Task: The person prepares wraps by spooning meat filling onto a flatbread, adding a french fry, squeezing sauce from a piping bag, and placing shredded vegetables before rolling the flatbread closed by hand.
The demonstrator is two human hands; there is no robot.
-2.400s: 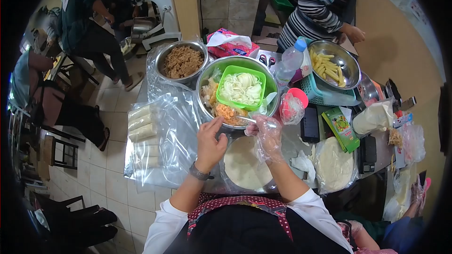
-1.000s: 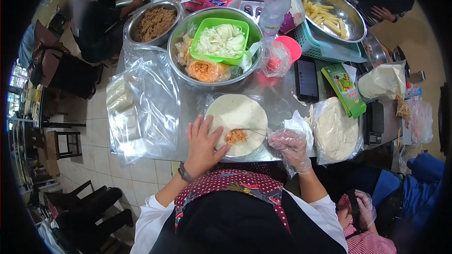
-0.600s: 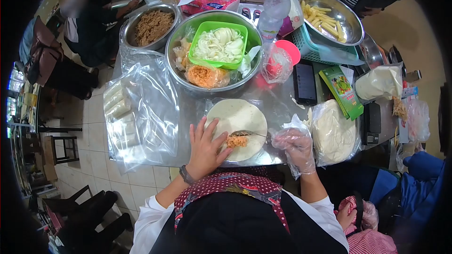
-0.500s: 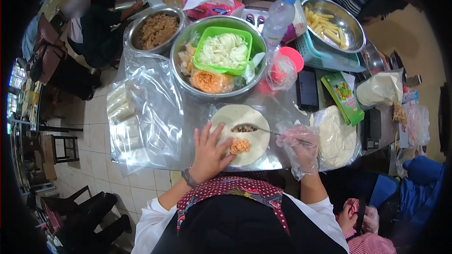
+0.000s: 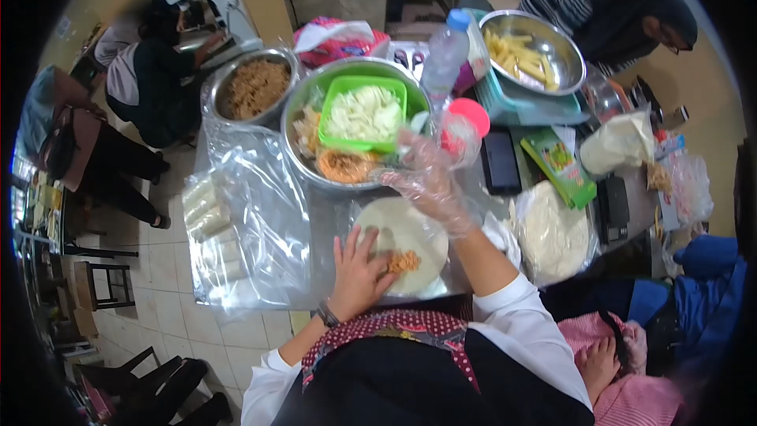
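Note:
My left hand (image 5: 359, 274) lies with fingers spread on the left part of a round, pale dough wrapper (image 5: 398, 229). A small heap of orange shredded filling (image 5: 404, 261) sits on the wrapper beside my fingertips. In a clear plastic glove, my right hand (image 5: 426, 181) reaches to the front rim of a large metal bowl (image 5: 296, 154), its fingers closed round a spoon (image 5: 348, 164). The spoon is blurred, its bowl end in a bag of orange filling (image 5: 335, 173). A green square tub (image 5: 361, 144) of sliced white vegetable stands in the same bowl.
Wrapped pale rolls (image 5: 209, 213) lie under plastic at left. A bowl of brown filling (image 5: 256, 88), a water bottle (image 5: 445, 59), a pink cup (image 5: 471, 116), a phone (image 5: 501, 162) and bagged wrappers (image 5: 554, 233) surround the work spot. Other people are nearby; a person's hand (image 5: 599, 367) shows lower right.
My right hand has moved from beside the wrapper up and left to the large bowl, taking the spoon off the wrapper. My left hand stays on the wrapper. The view has shifted slightly.

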